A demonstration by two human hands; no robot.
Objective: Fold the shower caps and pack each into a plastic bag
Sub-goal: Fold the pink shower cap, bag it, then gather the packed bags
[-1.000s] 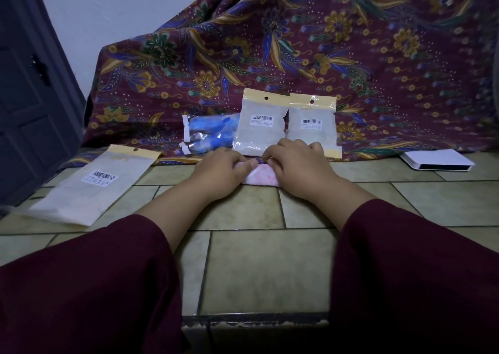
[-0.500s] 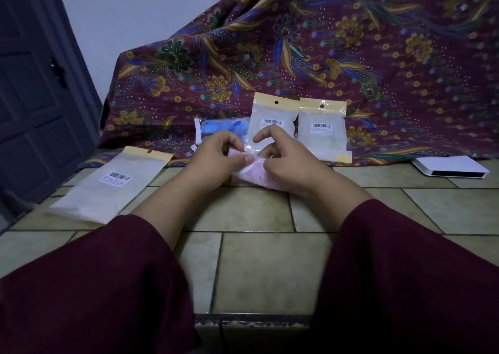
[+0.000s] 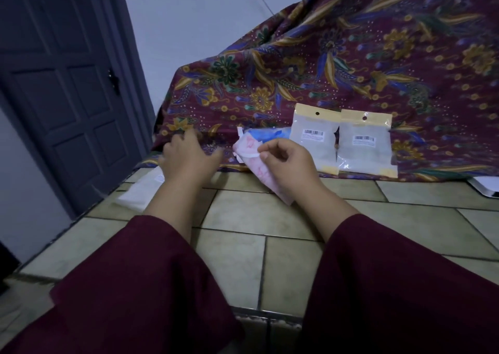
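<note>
Maroon floral batik cloth [image 3: 337, 65] draped behind beige tiled floor [image 3: 235, 245]. Two packed clear plastic bags with yellow headers [image 3: 340, 143] lean on cloth. Empty clear plastic bag [image 3: 139, 195] lies flat, left. Left hand [image 3: 189, 156] above it, fingers spread, motion-blurred. Right hand [image 3: 286, 162] pinches folded pink shower cap [image 3: 251, 159], raised off floor. Blue shower cap [image 3: 267, 133] behind.

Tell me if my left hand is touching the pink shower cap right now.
Apart. The head view shows the left hand spread open with patterned cloth visible between it and the folded pink shower cap, which only the right hand pinches.
</note>
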